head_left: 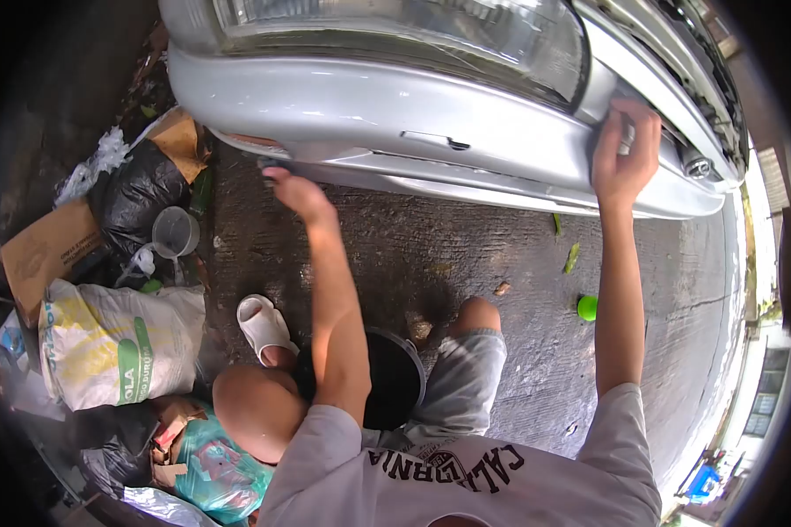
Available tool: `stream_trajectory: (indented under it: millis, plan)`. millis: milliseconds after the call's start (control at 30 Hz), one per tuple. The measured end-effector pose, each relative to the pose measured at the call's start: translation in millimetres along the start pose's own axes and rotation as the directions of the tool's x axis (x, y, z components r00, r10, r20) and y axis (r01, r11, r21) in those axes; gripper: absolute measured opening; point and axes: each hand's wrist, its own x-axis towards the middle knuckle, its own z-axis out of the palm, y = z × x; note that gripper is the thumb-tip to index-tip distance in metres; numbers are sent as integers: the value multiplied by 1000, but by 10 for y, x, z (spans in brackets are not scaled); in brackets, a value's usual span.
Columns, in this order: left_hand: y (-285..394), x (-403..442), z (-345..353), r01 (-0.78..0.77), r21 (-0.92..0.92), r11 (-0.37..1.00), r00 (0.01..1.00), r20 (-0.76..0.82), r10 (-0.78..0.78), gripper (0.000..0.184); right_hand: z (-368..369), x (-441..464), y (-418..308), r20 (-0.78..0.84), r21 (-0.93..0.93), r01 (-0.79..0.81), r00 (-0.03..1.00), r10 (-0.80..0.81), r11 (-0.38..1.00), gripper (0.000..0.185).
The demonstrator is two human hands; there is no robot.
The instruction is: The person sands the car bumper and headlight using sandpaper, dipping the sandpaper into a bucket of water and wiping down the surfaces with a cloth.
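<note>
A silver car bumper (387, 105) stretches across the upper part of the head view, below a clear headlight (466, 44). At its lower left edge is my left hand (304, 195), closed and slightly blurred, with a small dark object (274, 165) at the fingertips that I cannot make out. My right hand (626, 158) rests against the bumper beside the headlight's right end. Its fingers are bent toward the thumb, and whatever lies between them is hidden. A small slotted cover (435, 140) shows on the bumper between both hands.
Black bags (141, 198), a cardboard box (53, 250), a printed sack (123, 347) and a teal plastic bag (224, 470) crowd the left side. A dark bucket (394, 378) stands between my legs. A bright green round object (587, 307) lies on the concrete (536, 351).
</note>
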Motion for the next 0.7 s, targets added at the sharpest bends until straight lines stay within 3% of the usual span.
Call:
stream_trajectory:
  millis: [33, 100, 167, 200, 233, 267, 300, 333, 367, 433, 500, 533, 567, 633, 700]
  plan:
    - [178, 121, -50, 188, -103, 977, 982, 17, -187, 84, 9, -2, -7, -7, 24, -34, 999, 34, 999, 14]
    - [137, -271, 254, -104, 256, 961, 976, -160, 148, 85, 68, -37, 80, -57, 30, -25, 998, 27, 999, 15]
    - [-125, -1008, 325, -93, 352, 931, 994, 82, 68, 72, 26, -34, 3, -40, 64, -126, 991, 129, 990, 16]
    - [-41, -1598, 487, -17, 392, 920, 955, 279, -101, 65, 34, -43, 49, -62, 59, -79, 995, 82, 995, 18]
    - [87, -2069, 608, 83, 430, 899, 851, 440, -288, 61, -1, -77, 38, -3, 121, -141, 990, 143, 982, 18]
    - [168, -2413, 707, 170, 428, 888, 775, 499, -389, 61, -55, -112, -25, -31, 170, -156, 986, 163, 973, 19]
    - [146, -2552, 764, 198, 346, 917, 808, 472, -353, 57, -140, -161, -123, -60, 211, -168, 981, 184, 963, 19]
    - [122, -2689, 822, 216, 260, 941, 839, 443, -315, 53, -376, -303, -347, -1, 265, -257, 964, 267, 929, 20]
    - [331, -2672, 783, 314, 289, 904, 785, 457, -418, 50, -575, -541, -508, 81, 348, -347, 937, 341, 871, 25]
    - [674, -2602, 650, 390, 165, 906, 637, 662, -395, 43, -876, -1076, -853, 371, 404, -568, 818, 439, 717, 42]
    - [456, -2356, 297, 145, 350, 925, 469, 799, -376, 33, -915, -1623, -1094, 588, 389, -719, 675, 445, 576, 48]
    - [537, -2258, 207, 171, 460, 872, 301, 818, -490, 30, -924, -1885, -1199, 718, 390, -900, 429, 549, 193, 50]
    - [647, -2136, 123, 176, 565, 806, 127, 799, -588, 28, -919, -2134, -1289, 835, 320, -921, 162, 526, -223, 51]
    - [850, -1844, -51, 88, 661, 745, 105, 738, -667, 40, -866, -2595, -1406, 769, 238, -970, 214, 603, 42, 48]
    - [979, -1448, -121, 107, 619, 778, 555, 612, -563, 54, -914, -2787, -1424, 746, 257, -966, 206, 633, 12, 49]
